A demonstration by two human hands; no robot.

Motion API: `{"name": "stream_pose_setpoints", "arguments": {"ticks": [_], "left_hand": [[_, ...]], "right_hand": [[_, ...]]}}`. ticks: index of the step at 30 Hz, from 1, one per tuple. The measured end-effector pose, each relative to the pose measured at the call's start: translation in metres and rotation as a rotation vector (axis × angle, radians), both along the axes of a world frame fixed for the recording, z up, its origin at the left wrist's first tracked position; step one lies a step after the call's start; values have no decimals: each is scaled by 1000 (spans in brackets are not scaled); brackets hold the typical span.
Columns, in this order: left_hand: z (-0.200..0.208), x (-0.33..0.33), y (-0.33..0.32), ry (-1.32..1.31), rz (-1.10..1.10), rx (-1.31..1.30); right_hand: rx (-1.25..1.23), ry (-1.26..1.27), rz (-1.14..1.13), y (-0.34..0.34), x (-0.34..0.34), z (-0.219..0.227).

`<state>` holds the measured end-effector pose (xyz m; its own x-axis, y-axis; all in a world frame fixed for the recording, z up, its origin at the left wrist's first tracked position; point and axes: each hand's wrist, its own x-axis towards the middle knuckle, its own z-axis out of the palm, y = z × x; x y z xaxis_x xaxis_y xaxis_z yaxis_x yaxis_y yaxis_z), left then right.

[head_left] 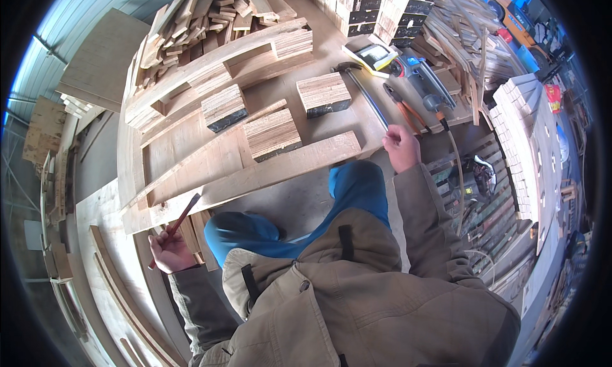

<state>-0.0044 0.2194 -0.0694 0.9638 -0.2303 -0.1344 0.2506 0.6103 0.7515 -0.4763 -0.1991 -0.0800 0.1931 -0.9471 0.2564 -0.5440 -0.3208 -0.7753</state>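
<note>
My left hand [173, 253] is closed around a slim dark-red stick-like tool [186, 212] with a darker upper end, beside the near left corner of the workbench. Its exact kind is unclear. My right hand [403, 149] grips the handle end of a claw hammer [367, 100], whose dark head points away from me over the bench. A long wooden board [280, 167] lies along the bench's near edge between my hands. Behind it are three laminated wood blocks with dark faces: one left [223, 107], one middle [274, 132] and one right [324, 93].
Orange-handled pliers [405, 109] and a grey-blue power tool [426, 83] with a hose lie to the right. A slotted wooden piece [223, 67] spans the back, before heaped offcuts [220, 16]. Stacked blocks [363, 7] stand behind; slatted pallets [475, 182] are lower right.
</note>
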Motion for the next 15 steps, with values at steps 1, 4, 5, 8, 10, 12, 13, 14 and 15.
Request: {"name": "stream_pose_setpoints", "arguments": {"ticks": [1, 4, 5, 8, 10, 12, 13, 14, 15], "left_hand": [[1, 0, -2, 11, 14, 0], [8, -4, -6, -1, -25, -2], [11, -6, -8, -8, -20, 7], [20, -14, -16, -3, -56, 3], [28, -21, -22, 13, -113, -10], [35, -31, -28, 16, -191, -19], [38, -37, -32, 18, -240, -22], [40, -44, -37, 38, -256, -7], [42, -52, -44, 48, -316, -13]], "right_hand": [[-17, -10, -17, 11, -3, -2], [-71, -60, -29, 35, -11, -2], [-83, -88, -28, 41, -12, -1], [-118, -125, -9, 57, -11, 4], [-113, -169, 15, 65, -7, 7], [-20, -185, 58, 76, -1, 11], [36, -201, 78, 82, 3, 14], [31, -172, 123, 87, 7, 17], [110, -224, 168, 94, 14, 19]]}}
